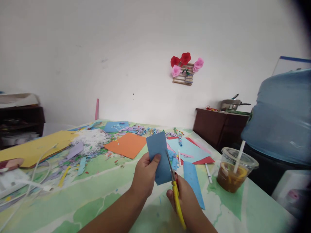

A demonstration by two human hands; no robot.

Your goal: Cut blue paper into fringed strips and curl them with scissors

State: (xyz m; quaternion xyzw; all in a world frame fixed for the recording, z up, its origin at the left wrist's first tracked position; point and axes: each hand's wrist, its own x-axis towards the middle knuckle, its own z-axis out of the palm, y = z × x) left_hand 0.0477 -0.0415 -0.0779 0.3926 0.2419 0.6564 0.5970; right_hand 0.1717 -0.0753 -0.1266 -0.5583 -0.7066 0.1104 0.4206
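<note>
My left hand pinches a blue strip of paper between thumb and fingers, holding it up above the table. In my right hand is a pair of scissors with yellow handles, blades pointing up along the paper's right edge. Whether the blades touch the paper I cannot tell. A lighter blue paper strip lies on the table just right of the scissors. Small blue paper pieces lie behind the held paper.
Orange paper, white paper shreds and yellow sheets lie to the left. Light blue paper rests on red paper at the right. A plastic cup of brown drink with a straw stands near the right edge. A white cable crosses the left side.
</note>
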